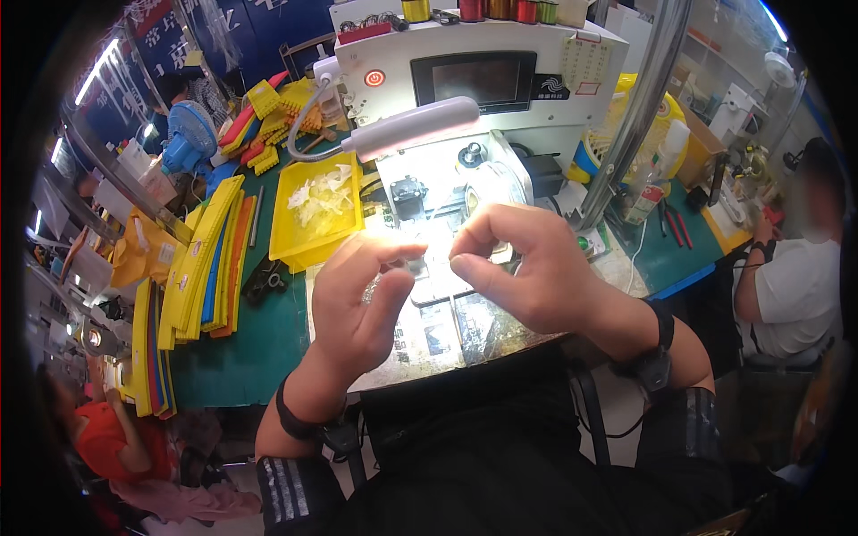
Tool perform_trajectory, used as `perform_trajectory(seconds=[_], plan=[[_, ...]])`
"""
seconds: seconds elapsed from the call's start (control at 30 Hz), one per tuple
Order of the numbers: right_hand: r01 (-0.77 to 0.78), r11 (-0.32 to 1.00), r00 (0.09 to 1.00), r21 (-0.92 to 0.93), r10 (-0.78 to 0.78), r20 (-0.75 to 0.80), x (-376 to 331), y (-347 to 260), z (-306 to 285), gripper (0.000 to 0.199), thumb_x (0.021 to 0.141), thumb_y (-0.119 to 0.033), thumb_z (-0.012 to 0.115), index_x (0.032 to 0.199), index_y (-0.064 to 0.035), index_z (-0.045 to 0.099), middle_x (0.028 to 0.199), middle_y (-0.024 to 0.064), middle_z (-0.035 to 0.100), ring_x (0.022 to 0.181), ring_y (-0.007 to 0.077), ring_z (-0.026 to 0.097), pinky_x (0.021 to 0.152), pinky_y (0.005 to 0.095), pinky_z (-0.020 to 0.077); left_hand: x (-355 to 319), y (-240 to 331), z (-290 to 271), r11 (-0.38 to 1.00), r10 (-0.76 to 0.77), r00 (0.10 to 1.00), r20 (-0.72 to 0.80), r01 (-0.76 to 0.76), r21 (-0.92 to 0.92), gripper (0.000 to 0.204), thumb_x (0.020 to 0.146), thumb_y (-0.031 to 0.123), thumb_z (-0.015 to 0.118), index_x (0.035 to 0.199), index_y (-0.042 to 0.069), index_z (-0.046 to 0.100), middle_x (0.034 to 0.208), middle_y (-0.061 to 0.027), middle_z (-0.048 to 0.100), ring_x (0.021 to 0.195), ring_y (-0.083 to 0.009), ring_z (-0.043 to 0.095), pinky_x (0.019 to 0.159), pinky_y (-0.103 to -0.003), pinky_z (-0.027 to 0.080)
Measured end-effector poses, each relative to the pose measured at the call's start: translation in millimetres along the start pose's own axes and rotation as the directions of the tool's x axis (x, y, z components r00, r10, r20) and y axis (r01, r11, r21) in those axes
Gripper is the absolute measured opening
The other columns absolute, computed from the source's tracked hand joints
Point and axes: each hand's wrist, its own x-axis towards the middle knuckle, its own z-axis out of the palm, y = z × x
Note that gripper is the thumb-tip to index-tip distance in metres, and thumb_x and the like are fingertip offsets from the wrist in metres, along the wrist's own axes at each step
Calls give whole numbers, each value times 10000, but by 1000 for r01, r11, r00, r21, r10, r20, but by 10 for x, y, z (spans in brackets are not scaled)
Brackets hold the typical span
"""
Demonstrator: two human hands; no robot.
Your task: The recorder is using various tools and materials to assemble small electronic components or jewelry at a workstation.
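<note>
Head view: left hand (pixel 356 299) half-spread, right hand (pixel 543 272) curled, grip unclear, white machine (pixel 518 125) beyond

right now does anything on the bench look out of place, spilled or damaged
Nothing looks plainly spilled or damaged. The untidiest spot is the heap of yellow and red pieces behind the yellow tray, jumbled at odd angles. Bright glare between the left hand and right hand hides detail.

Machine (pixel 552 123) on a workbench (pixel 228 371), left hand (pixel 353 299) and right hand (pixel 532 265) before it.
Left of the machine, a tray (pixel 313 254) holds scraps (pixel 320 195); farther left lie strips (pixel 198 270), a fan (pixel 189 132) behind them. Spools (pixel 472 10) stand on the machine's top. Pliers (pixel 685 230) lie right, beyond a post (pixel 633 109).
</note>
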Motion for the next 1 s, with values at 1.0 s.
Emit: perform_trajectory(seconds=[1.0], plan=[[422,853,899,-305,-438,19,101,83,-74,116,884,-70,701,969,-39,627,798,118,664,735,298,684,667,384,524,144,18,131,938,291,954,-69,-271,215,119,820,-3,766,892,45,684,820,-102,669,707,-272,614,622,-354,463]])
